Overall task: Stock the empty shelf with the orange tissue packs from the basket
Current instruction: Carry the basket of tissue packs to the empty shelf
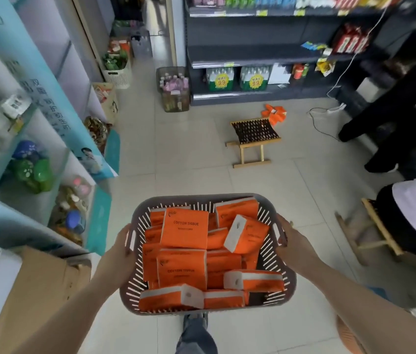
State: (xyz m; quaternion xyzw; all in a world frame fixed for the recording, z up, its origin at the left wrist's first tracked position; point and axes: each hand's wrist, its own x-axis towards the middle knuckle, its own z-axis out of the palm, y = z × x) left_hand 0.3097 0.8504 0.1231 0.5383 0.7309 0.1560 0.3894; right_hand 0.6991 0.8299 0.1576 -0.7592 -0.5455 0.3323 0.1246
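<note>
Orange cotton-tissue packs [185,231] fill the grey slotted plastic basket [201,198] you carry in front of you. They are piled loosely, some flat, some on edge. Your left hand [122,249] grips one side handle and your right hand [288,238] the other, fingers curled round the rim. Ahead, well apart from you, the dark metal shelving unit [252,53] shows bare middle shelves. Loose orange packs [275,114] lie on the tiled floor [189,154] beside a small wooden stool [254,134]. Stocking, by the look of it, has not begun — every pack in the basket is left to place.
</note>
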